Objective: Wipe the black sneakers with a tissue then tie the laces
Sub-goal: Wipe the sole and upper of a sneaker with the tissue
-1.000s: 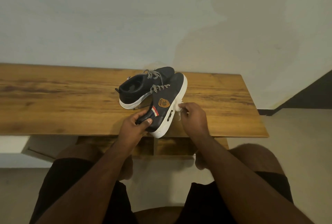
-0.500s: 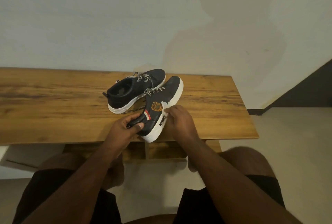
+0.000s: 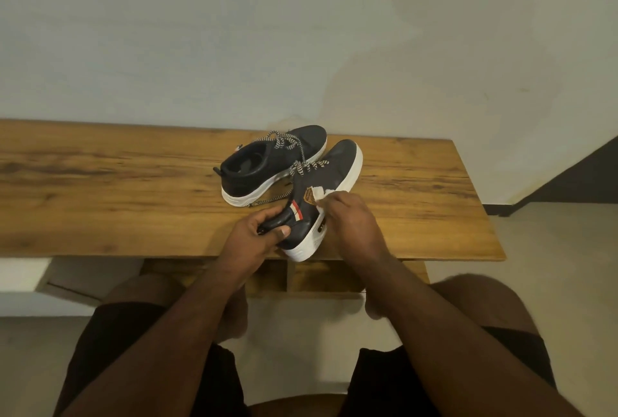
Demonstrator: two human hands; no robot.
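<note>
Two black sneakers with white soles lie on the wooden table. The near sneaker is tipped onto its side, its heel over the table's front edge. My left hand grips its heel collar. My right hand presses a white tissue against the sneaker's side, over the gold badge. The far sneaker stands upright behind it, touching it. Both have loose black-and-white laces.
The table stands against a pale wall. Under its front edge are wooden compartments. My knees in black shorts sit below, over a tiled floor. The table runs bare to the left and to the right of the sneakers.
My right hand has slid the tissue from the white sole edge up onto the black side of the near sneaker. My left hand keeps its hold on the heel.
</note>
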